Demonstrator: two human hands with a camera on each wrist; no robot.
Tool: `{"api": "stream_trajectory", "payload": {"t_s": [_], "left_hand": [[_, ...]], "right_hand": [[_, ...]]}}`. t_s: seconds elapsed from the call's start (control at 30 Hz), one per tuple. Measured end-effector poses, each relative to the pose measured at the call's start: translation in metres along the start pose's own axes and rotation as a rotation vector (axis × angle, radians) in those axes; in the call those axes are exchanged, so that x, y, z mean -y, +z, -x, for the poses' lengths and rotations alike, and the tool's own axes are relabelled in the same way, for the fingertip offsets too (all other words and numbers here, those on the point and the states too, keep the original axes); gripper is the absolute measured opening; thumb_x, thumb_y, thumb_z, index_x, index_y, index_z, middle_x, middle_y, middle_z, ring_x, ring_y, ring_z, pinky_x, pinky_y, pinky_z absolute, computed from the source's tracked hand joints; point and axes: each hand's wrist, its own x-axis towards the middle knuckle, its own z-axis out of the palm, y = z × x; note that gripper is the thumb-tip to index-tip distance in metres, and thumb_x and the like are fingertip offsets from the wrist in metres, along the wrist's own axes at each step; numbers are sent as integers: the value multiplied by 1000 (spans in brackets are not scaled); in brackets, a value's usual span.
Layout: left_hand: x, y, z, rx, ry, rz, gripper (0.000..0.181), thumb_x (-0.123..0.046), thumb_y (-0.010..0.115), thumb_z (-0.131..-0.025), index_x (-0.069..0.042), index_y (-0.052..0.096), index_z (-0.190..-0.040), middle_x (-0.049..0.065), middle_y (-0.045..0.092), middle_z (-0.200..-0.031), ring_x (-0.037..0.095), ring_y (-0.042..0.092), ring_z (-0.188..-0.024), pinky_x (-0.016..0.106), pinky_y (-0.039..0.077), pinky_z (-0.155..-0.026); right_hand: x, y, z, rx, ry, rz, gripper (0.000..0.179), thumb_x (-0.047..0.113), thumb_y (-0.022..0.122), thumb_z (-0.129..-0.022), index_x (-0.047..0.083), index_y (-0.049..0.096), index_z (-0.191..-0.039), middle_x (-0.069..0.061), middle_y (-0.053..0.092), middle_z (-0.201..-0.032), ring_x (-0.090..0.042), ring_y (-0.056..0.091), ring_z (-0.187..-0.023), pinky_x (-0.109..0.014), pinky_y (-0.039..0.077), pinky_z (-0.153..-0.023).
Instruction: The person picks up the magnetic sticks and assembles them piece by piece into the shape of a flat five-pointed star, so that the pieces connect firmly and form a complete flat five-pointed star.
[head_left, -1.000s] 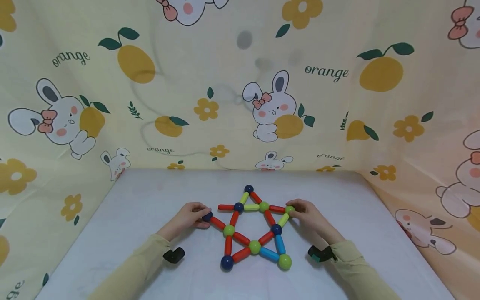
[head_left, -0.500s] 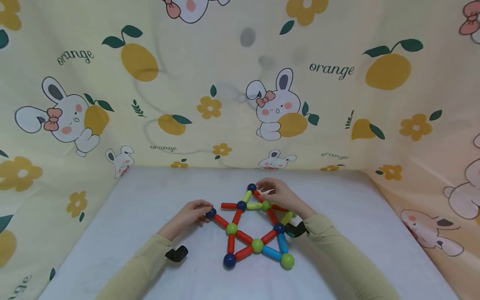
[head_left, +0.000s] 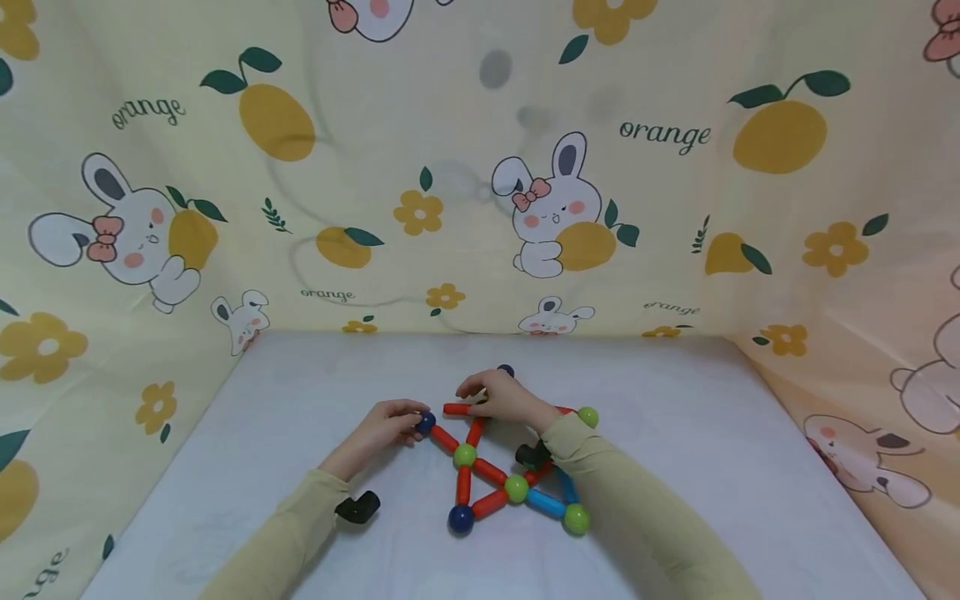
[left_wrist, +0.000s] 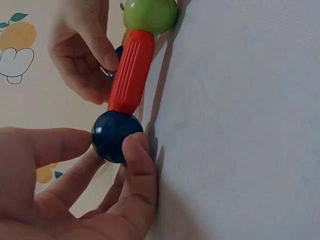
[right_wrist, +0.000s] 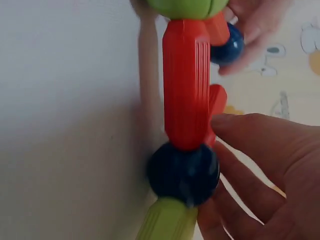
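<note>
A flat star-like figure of magnetic sticks and balls lies on the white table. My left hand (head_left: 382, 433) pinches a dark blue ball (left_wrist: 116, 136) at the figure's left tip; a red stick (left_wrist: 132, 72) joins it to a green ball (head_left: 465, 456). Across the figure's upper part reaches my right hand (head_left: 510, 400), near a red stick (head_left: 456, 409) whose left end is free. In the right wrist view my thumb (right_wrist: 235, 120) meets that stick, while the other fingertips are hidden behind a dark blue ball (right_wrist: 184, 174). Whether they grip is unclear.
Blue sticks (head_left: 546, 503) run to a green ball (head_left: 577, 519) at the lower right tip. Another dark blue ball (head_left: 461, 519) marks the lower left tip. A patterned cloth (head_left: 450, 275) hangs behind the table (head_left: 337, 358).
My right hand has left the green ball at the right tip and swept left over the top to the free-ended red stick. My left hand stays on its dark blue ball.
</note>
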Motion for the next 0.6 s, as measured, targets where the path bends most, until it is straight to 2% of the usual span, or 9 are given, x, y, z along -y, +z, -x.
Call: {"api": "stream_trajectory", "payload": {"t_s": [0.13,0.27,0.6], "left_hand": [[0,1,-2,-1,6,-7,30,-10,53,-97,0,59,-125,13,63,-106,22,62,-77,31,55,-73],[0,3,-4,-10,11,-3,30,-9,55,-96,0,58,-125,14,63,-105,21,62,-76,31,55,-74],[-1,8,-8,-5,48,-1,29,-7,59,-95,1,58,-123,16,62,-108,20,64,-78,31,56,-76]], "right_hand": [[9,5,-2,26,47,36,28,6,71,-86,6,68,-114,-1,67,-103,-16,60,-93,-25,52,-82],[12,6,-3,41,65,25,26,3,70,-86,7,69,-112,0,68,-100,-13,59,-88,-25,51,-81],[5,6,-3,71,-7,14,25,6,70,-87,8,70,-112,5,68,-96,-10,59,-86,-27,51,-83]]}}
